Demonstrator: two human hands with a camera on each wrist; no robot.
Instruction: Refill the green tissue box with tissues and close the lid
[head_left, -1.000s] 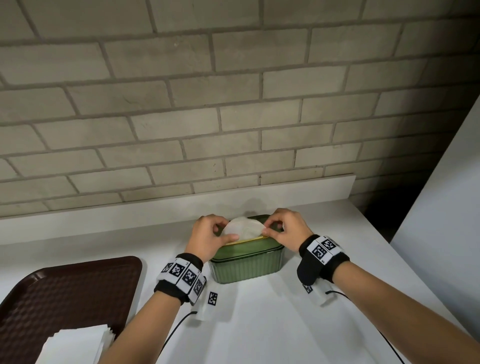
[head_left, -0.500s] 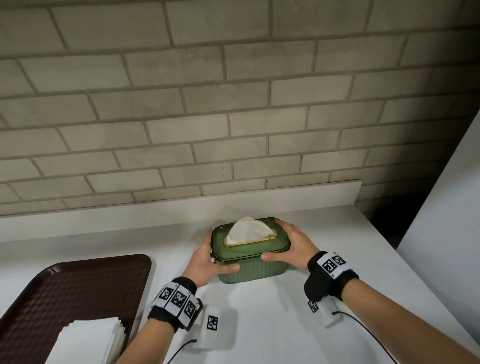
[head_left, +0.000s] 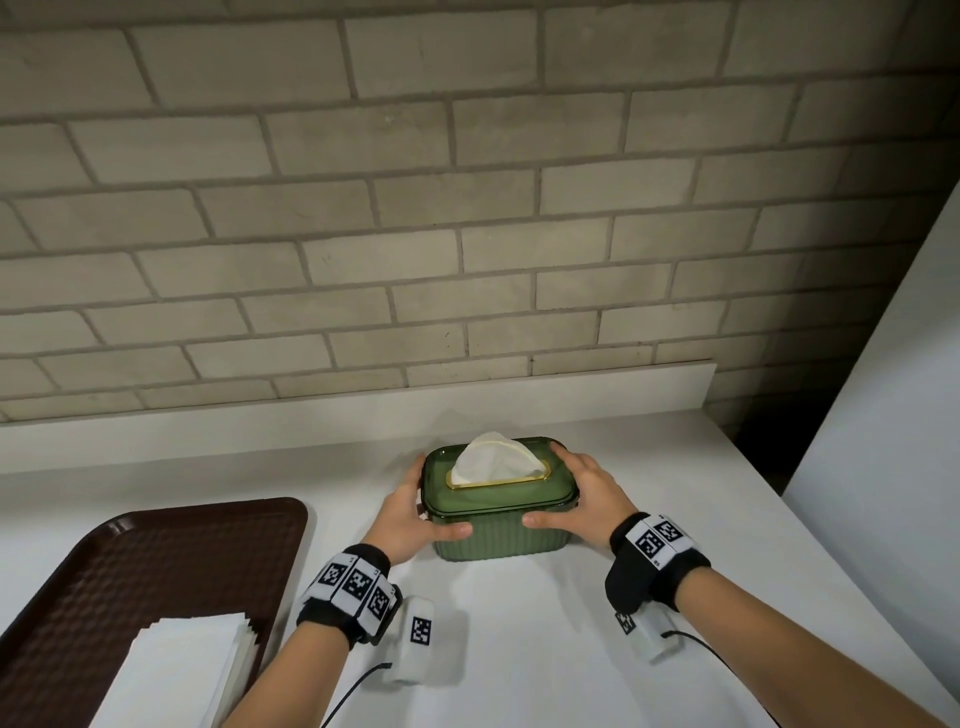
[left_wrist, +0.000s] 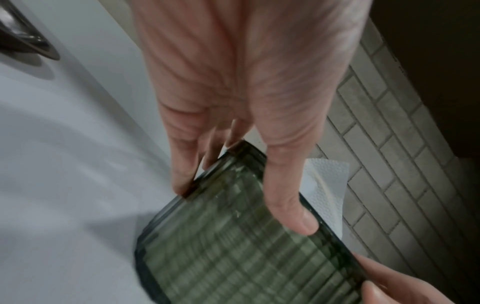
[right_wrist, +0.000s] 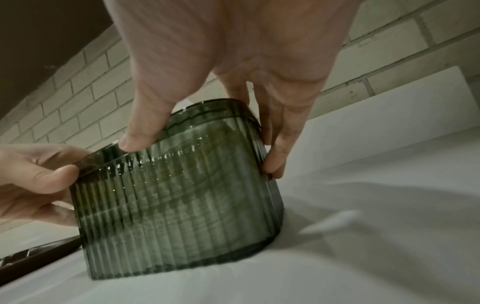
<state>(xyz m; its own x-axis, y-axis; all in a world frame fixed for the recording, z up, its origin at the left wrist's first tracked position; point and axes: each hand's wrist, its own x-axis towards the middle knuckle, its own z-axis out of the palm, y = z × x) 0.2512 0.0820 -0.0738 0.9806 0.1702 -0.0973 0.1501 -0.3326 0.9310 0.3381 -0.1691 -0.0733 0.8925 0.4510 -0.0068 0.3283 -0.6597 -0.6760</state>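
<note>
The green ribbed tissue box (head_left: 493, 540) stands on the white table (head_left: 571, 649) with its lid (head_left: 498, 496) down. A white tissue (head_left: 491, 460) pokes up through the gold-rimmed slot. My left hand (head_left: 415, 512) holds the box's left end, thumb on the front wall, fingers round the side. My right hand (head_left: 584, 493) holds the right end the same way. In the left wrist view the left thumb (left_wrist: 293, 209) lies along the lid's edge of the box (left_wrist: 246, 257). In the right wrist view the right thumb (right_wrist: 140, 137) presses the rim of the box (right_wrist: 182, 205).
A brown tray (head_left: 130, 561) lies at the front left with a stack of white tissues (head_left: 182, 670) on it. Behind the box runs a white ledge (head_left: 363, 410) under a brick wall. A white panel (head_left: 883, 415) stands past the table's right edge.
A second ago both hands pinched the tissue at the lid's slot. They have since dropped to the box's two ends. Over the last half second they have barely moved.
</note>
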